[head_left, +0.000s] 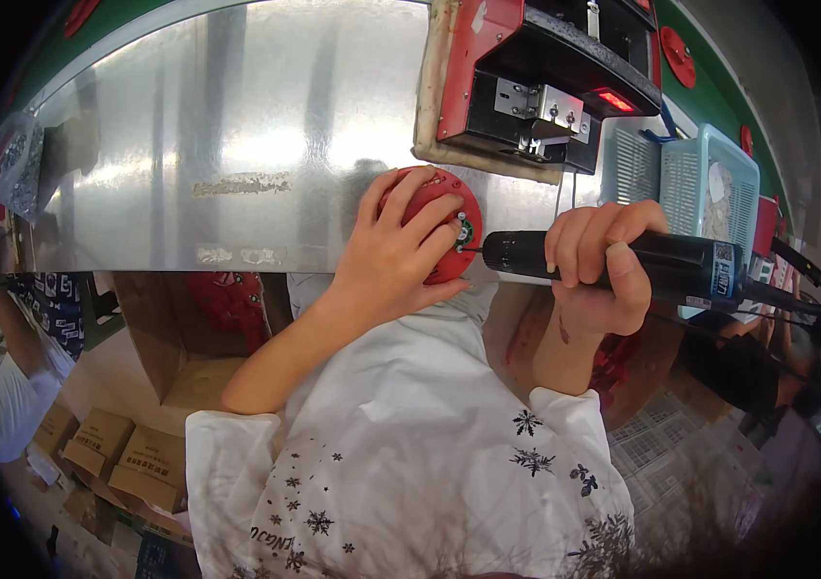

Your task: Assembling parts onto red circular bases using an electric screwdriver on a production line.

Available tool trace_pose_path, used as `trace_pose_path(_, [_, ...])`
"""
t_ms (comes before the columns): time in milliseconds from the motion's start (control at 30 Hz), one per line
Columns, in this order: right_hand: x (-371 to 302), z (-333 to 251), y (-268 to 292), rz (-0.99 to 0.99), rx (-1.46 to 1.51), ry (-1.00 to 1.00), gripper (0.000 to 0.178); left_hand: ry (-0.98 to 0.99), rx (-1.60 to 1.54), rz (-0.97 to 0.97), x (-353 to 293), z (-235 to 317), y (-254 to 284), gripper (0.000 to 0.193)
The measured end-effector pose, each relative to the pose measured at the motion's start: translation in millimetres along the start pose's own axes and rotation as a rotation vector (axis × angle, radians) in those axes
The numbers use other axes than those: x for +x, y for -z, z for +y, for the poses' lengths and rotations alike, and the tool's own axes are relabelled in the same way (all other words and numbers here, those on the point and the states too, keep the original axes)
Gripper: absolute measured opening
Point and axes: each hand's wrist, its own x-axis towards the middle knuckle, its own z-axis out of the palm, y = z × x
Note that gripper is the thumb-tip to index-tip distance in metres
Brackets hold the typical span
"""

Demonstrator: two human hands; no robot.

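Clamping the round red part at the near edge of the silvery tabletop with left fingers curled over it; gripping the black power screwdriver with right fingers closed round its body, pointing its bit at the part

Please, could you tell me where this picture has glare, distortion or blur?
All in the head view: white glare streaks the shiny silver metal table; fisheye distortion bends its far edge; the far right background is dim and soft; the round red part under the left hand looks reasonably clear.
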Motion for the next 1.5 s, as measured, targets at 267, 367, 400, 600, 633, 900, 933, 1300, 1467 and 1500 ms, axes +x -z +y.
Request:
trace_pose_path(267, [2.8,-2.3,4.5,0.048,0.046,0.022,0.014,0.007,-0.001,0.005,1.1,0.0,-0.5,0.055])
trace_pose_path(367, [3.2,-2.4,4.1,0.060,0.055,0.027,0.014,0.005,-0.001,0.005,1.4,0.4,0.6,0.054])
trace_pose_path(400, [4.0,-2.1,4.2,0.065,0.055,0.029,0.013,0.005,-0.001,0.003,1.8,0.7,1.2,0.054])
trace_pose_path(600, [7.3,-1.5,7.3,0.010,0.043,0.007,0.014,0.004,-0.010,0.015,3.3,1.4,1.1,0.054])
trace_pose_path(633, [6.8,-1.3,5.8,0.010,0.042,0.007,0.014,0.003,-0.011,0.016,3.5,1.3,0.8,0.054])
trace_pose_path(900, [-2.5,-2.4,-22.4,-0.130,-0.221,0.097,0.018,0.016,-0.012,0.013,3.4,2.2,2.4,0.053])
trace_pose_path(933, [-1.1,-2.2,-22.3,-0.138,-0.212,0.100,0.019,0.020,-0.013,0.013,3.4,2.4,2.6,0.053])
trace_pose_path(1300, [-3.7,-1.7,-21.8,-0.143,-0.222,0.070,0.020,0.018,-0.025,0.027,4.2,4.5,0.6,0.054])
trace_pose_path(1467, [-6.8,-2.5,-28.7,-0.035,-0.212,0.048,0.022,0.001,-0.003,0.015,6.9,5.3,1.8,0.057])
trace_pose_path(1500, [-9.6,-1.5,-30.2,-0.032,-0.247,0.059,0.022,-0.002,0.005,0.011,6.2,5.1,2.5,0.057])
